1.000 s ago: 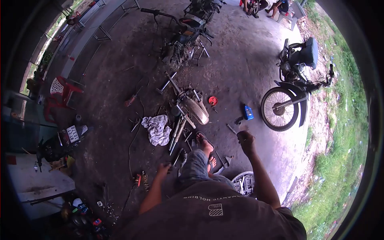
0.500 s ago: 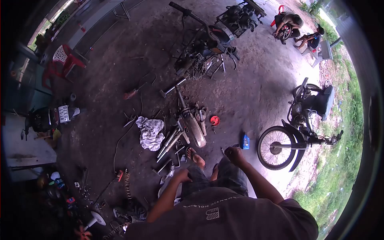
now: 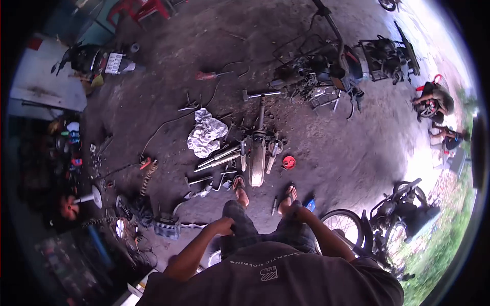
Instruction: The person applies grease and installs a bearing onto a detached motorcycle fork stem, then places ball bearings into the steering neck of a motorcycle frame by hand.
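My left hand (image 3: pixel 223 226) rests on the thigh of my dark trousers (image 3: pixel 240 224); its fingers are too small and dim to make out. On the other side, my right hand (image 3: pixel 304 214) lies at my right knee, its fingers unclear too. On the ground in front of my feet is a motorcycle front fork with a mudguard (image 3: pixel 257 163). Left of it lie metal fork tubes (image 3: pixel 218 160), a T-handle wrench (image 3: pixel 200 180) and a crumpled patterned cloth (image 3: pixel 206 133). A red bowl (image 3: pixel 289 162) sits to its right, and a blue bottle (image 3: pixel 310 205) stands near my right foot.
A partly stripped motorcycle (image 3: pixel 326 76) stands ahead. Another motorcycle (image 3: pixel 393 214) is close on my right. A hammer (image 3: pixel 260 94) and a cable (image 3: pixel 158 130) lie on the floor. A fan (image 3: pixel 89 199) stands left. Two people (image 3: pixel 445 137) sit at far right.
My view has turned right and tilted down, so the scene is shifted. My right hand has come down from in front of the knee onto it. The left hand stays at the thigh.
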A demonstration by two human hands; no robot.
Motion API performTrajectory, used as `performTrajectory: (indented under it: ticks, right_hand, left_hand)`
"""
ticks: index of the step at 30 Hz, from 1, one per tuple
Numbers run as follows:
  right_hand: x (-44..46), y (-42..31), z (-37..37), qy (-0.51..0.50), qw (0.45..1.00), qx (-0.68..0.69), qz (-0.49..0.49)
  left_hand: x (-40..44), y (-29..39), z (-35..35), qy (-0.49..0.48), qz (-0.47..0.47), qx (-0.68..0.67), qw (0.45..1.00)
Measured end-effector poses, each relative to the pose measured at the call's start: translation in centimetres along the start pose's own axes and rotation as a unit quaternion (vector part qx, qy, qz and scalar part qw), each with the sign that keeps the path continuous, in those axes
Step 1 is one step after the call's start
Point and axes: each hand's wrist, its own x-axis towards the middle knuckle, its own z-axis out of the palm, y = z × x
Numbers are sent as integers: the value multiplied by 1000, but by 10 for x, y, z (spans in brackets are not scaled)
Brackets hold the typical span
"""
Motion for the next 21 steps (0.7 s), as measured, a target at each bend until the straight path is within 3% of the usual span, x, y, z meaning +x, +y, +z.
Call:
performTrajectory:
  ticks: [2, 6, 8, 9, 10, 11, 12, 13, 16, 17, 20, 21]
  right_hand:
    - [-1, 23, -32, -257, 958, -2, -125]
    - [1, 37, -59, -238, 958, -97, -126]
    - [39, 73, -50, -135, 984, -22, -119]
    - [40, 38, -94, -37, 993, 35, -105]
    - [67, 42, -105, -40, 993, 25, -109]
    - [93, 52, -108, 41, 997, 25, -58]
    - [125, 63, -108, 126, 992, 28, -9]
    - [157, 74, -109, 138, 982, 117, 48]
    - [239, 90, -123, 295, 950, 89, -37]
    - [263, 90, -126, 295, 951, 86, -41]
    - [312, 82, -131, 360, 915, 159, -88]
    - [325, 80, -133, 381, 906, 146, -115]
  left_hand:
    - [-25, 62, 5, -121, 68, 25, 990]
    - [16, 44, -5, -54, 84, 27, 995]
    - [69, -8, -33, -3, 203, -94, 975]
    - [86, -18, -66, 70, 146, -59, 985]
    - [103, -29, -108, 143, 86, -22, 986]
    - [137, -63, -126, 291, 129, -49, 947]
    - [178, -109, -152, 305, 53, -59, 949]
    - [213, -148, -176, 423, 65, 16, 904]
    - [321, -248, -243, 473, -37, 159, 866]
    - [361, -281, -256, 542, 47, 163, 823]
    - [435, -291, -303, 448, -27, 188, 874]
    - [471, -315, -305, 495, 32, 244, 834]
